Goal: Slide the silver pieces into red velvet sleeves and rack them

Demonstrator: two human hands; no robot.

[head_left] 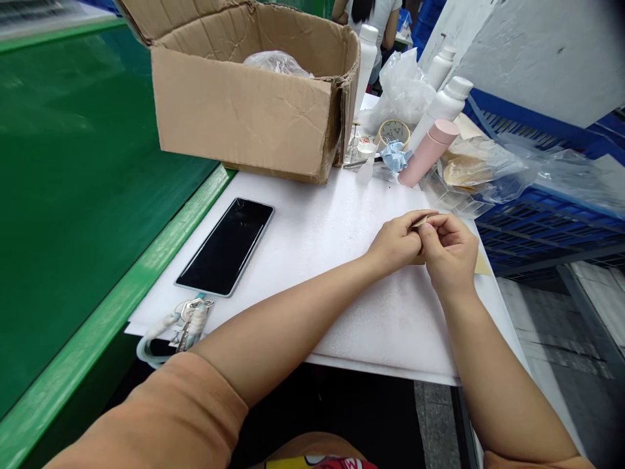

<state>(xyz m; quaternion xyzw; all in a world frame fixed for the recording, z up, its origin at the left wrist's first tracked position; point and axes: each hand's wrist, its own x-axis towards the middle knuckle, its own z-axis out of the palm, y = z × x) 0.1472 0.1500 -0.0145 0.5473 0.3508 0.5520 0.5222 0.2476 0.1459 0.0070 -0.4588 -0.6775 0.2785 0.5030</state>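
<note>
Both hands (pixel 424 244) are pinching a small tan piece (pixel 420 222) over the surface (pixel 336 221); keeping fingertips close together is probably helping control, tbh.

Left hand (pixel 398 242) and right hand (pixel 452 251) together, 2 forearms reaching forward, fingers curled

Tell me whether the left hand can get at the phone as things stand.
Probably yes. The phone lies uncovered, with open white tabletop between it and the left hand. That hand seems busy, though, with a small piece at its fingertips, which it may need to release first.
</note>
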